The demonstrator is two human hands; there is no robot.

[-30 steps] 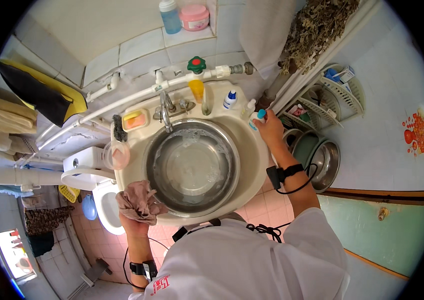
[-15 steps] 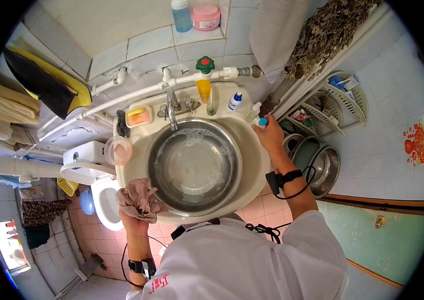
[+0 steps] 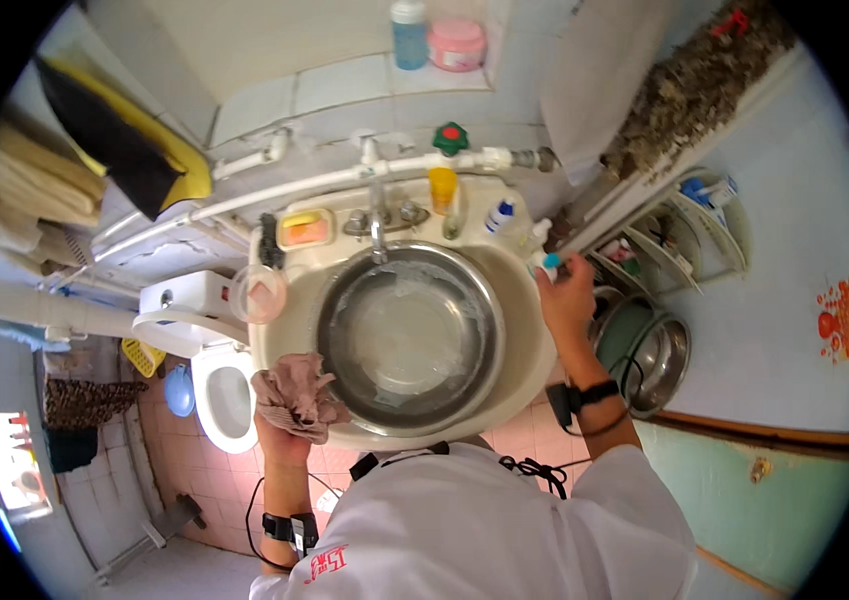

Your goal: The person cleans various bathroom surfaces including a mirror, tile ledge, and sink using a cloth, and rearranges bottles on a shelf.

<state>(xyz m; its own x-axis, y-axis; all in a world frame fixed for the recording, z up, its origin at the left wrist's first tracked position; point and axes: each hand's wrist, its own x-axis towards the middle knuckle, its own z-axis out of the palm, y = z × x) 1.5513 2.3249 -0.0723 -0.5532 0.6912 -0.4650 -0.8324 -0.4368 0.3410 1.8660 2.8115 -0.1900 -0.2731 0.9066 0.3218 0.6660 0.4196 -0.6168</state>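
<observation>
A crumpled dusty-pink cloth (image 3: 301, 396) is bunched in my left hand (image 3: 283, 445), over the near left rim of the sink (image 3: 529, 345). A wide steel basin (image 3: 490, 350) sits in the sink, with cloudy, slightly sudsy water inside. The chrome faucet (image 3: 379, 228) reaches over its far edge. At the sink's right side, my right hand (image 3: 571, 302) is closed around a small bottle with a blue cap (image 3: 551, 261); most of the bottle is hidden by the fingers. Beside it stand a pale pump bottle (image 3: 541, 232) and a white bottle with a dark blue cap (image 3: 500, 215).
A soap dish (image 3: 305, 229), a dark brush (image 3: 269, 240) and an orange cup (image 3: 443, 190) line the sink's back ledge. White pipes (image 3: 325, 180) run behind. To the right are stacked basins (image 3: 663, 365) and a corner rack (image 3: 710, 235); a toilet (image 3: 225, 395) stands left.
The whole view has shifted, so the sink and both hands appear further right. Both hands keep their grips, with little movement relative to the sink.
</observation>
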